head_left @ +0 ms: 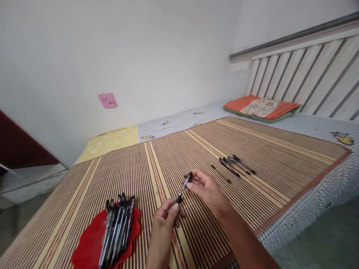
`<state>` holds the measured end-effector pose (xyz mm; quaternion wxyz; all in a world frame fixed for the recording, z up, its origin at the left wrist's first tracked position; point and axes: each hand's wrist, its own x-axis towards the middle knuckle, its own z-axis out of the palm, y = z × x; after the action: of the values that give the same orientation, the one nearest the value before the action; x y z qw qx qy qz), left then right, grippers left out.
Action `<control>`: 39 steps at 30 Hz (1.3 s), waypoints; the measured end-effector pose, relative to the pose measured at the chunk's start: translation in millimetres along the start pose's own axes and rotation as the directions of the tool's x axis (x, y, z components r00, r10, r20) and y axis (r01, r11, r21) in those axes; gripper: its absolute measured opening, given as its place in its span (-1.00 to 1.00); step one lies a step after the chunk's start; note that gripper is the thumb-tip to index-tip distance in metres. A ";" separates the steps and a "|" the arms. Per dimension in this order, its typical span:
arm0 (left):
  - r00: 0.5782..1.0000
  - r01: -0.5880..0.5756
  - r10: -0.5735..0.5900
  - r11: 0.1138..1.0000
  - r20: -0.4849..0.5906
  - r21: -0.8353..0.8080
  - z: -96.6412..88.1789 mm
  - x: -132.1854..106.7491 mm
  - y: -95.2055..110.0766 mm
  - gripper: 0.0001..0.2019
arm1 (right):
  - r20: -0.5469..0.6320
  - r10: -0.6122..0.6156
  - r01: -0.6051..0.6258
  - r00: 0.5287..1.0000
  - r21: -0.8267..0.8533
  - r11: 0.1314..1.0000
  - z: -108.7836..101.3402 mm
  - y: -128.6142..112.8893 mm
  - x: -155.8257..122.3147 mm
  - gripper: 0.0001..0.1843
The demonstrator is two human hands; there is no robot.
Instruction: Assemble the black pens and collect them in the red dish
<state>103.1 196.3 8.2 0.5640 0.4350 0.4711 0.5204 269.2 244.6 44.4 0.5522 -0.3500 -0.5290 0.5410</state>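
Observation:
Over the striped mat, a pen (183,186) with a clear barrel and black ends slants between my two hands. My left hand (165,220) pinches its lower black end between thumb and fingers. Near the upper end, my right hand (206,189) grips the barrel, and a black tip shows above its fingers. To the left, a bundle of several clear-barrelled pens (119,224) with black ends lies on a red scalloped plate (88,239). Several thin pens or refills with black ends (235,164) are spread on the mat beyond my right hand.
The bamboo-style mat (129,168) covers a bed against a white wall. Folded orange and green cloth (259,106) lies at the far right by a slatted headboard (305,74). A pink note (108,101) is on the wall. The bed's edge runs along the right.

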 end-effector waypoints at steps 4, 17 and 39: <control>1.000 -0.014 0.013 1.000 0.027 0.024 -0.2 -0.9 1.3 -0.63 | 0.020 0.010 -0.010 1.000 -0.017 1.000 -4.0 -1.5 -0.7 -0.82; 0.998 -0.040 0.038 0.999 0.044 0.037 -1.0 -3.1 5.7 -0.64 | 0.037 0.019 -0.021 0.999 0.042 0.999 -6.4 4.9 -0.9 -0.86; 0.989 -0.119 0.121 0.992 -0.082 0.032 16.8 -15.8 12.8 -0.73 | 0.292 0.119 -0.075 0.949 -0.155 0.985 1.4 7.1 -5.7 -0.91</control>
<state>117.1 181.6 25.0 0.5053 0.4482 0.4743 0.5647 267.1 240.0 36.7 0.4119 -0.3280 -0.6260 0.5752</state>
